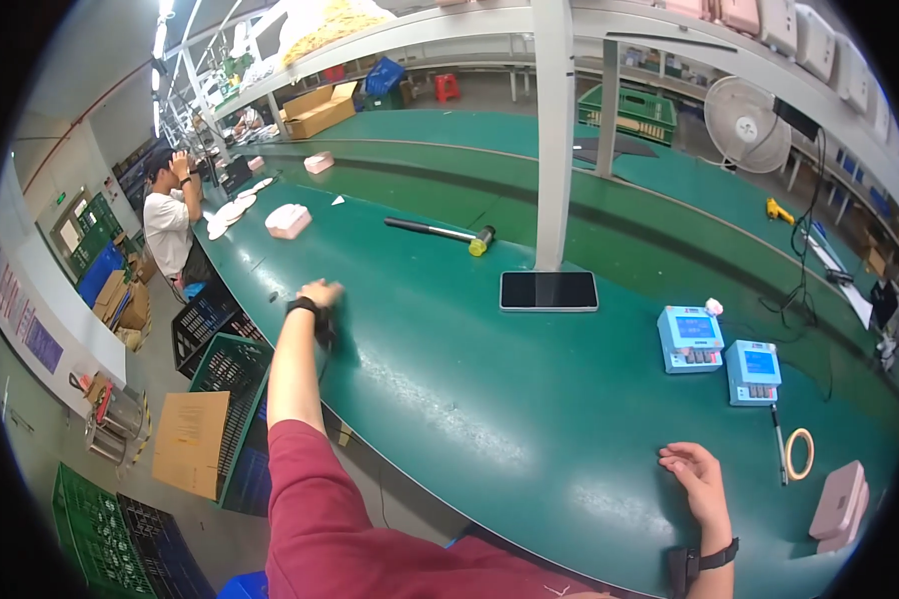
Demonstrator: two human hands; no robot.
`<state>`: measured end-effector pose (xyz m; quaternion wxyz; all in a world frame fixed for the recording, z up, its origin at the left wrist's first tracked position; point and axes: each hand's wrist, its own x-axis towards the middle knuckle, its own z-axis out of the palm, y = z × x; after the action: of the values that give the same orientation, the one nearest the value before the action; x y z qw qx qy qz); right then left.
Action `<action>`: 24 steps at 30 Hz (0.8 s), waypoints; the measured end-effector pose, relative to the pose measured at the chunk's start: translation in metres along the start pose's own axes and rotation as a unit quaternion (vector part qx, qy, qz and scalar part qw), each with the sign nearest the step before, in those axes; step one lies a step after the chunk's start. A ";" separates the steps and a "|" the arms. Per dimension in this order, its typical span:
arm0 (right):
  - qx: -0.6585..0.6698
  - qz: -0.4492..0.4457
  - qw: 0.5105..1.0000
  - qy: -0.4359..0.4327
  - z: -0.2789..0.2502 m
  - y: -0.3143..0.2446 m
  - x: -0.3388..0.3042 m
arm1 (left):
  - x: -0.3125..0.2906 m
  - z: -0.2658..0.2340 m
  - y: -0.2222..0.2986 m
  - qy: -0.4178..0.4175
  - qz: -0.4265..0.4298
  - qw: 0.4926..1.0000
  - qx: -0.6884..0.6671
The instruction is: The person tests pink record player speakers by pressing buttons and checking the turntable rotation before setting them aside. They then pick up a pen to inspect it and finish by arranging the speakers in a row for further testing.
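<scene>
My left hand [322, 293] is stretched far out over the green tabletop, a dark band round its wrist. Motion smears its fingers, so whether they hold anything cannot be made out. A small dark object [273, 297] lies on the table just left of it. Nearest beyond that hand is a pale pink box-like piece [289, 222]. My right hand [697, 477] is at the lower right, fingers loosely extended and apart, holding nothing. Two light-blue devices with screens, one left [691, 339] and one right [753, 373], stand beyond it.
A mallet [440, 232] and a black-screened phone [548, 292] lie near a white post [552, 140]. A tape ring [799, 454], a black pen [778, 444] and a pink case [839, 505] are at right. Crates [232, 364] stand left; a seated person [170, 220] is at far left.
</scene>
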<state>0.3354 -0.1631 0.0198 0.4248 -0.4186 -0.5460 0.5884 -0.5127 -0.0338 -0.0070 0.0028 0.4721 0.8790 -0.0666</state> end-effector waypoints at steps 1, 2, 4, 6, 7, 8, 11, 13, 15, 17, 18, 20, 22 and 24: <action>-0.026 0.015 0.999 0.043 0.006 0.002 -0.004 | 0.008 0.033 0.102 -0.019 0.052 0.998 -0.009; -0.036 0.023 0.996 0.078 0.007 0.001 -0.011 | -0.006 0.021 0.169 0.007 0.033 0.999 -0.011; -0.055 0.025 0.994 0.089 0.006 0.001 -0.016 | -0.044 -0.020 0.218 0.041 -0.005 0.999 -0.006; -0.060 0.021 0.996 0.066 0.007 -0.001 -0.015 | -0.061 -0.035 0.200 0.039 -0.007 0.999 -0.004; -0.068 0.015 0.996 0.052 0.007 -0.001 -0.014 | -0.067 -0.040 0.198 0.037 -0.002 0.999 -0.003; -0.077 0.009 0.996 0.044 0.007 0.000 -0.014 | -0.074 -0.047 0.202 0.038 -0.002 0.999 0.000; -0.102 -0.002 0.994 0.031 0.006 -0.004 -0.015 | -0.099 -0.069 0.221 -0.009 0.052 0.995 0.079; -0.142 -0.010 0.990 0.016 0.007 -0.009 -0.018 | -0.130 -0.086 0.253 0.040 0.139 0.989 0.020; -0.140 -0.009 0.990 0.018 0.007 -0.009 -0.021 | -0.167 -0.105 0.293 0.093 0.300 0.937 -0.151; -0.141 -0.014 0.990 0.012 0.005 -0.007 -0.021 | -0.212 -0.122 0.336 0.031 0.424 0.821 -0.382; -0.143 -0.006 0.989 0.027 0.004 -0.004 -0.020 | -0.246 -0.134 0.360 -0.038 0.462 0.734 -0.496; -0.116 -0.004 0.993 0.010 0.005 -0.002 -0.016 | -0.307 -0.155 0.394 -0.198 0.510 0.582 -0.602; -0.106 0.011 0.994 0.020 0.005 -0.003 -0.016 | -0.350 -0.159 0.427 -0.305 0.520 0.440 -0.665; -0.095 0.026 0.995 0.033 0.005 -0.006 -0.017 | -0.378 -0.146 0.463 -0.405 0.505 0.284 -0.707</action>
<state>0.3361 -0.1809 0.0268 0.3855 -0.4907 -0.5736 0.5307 0.0899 -0.0768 0.1105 0.7245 0.5495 0.0574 0.4122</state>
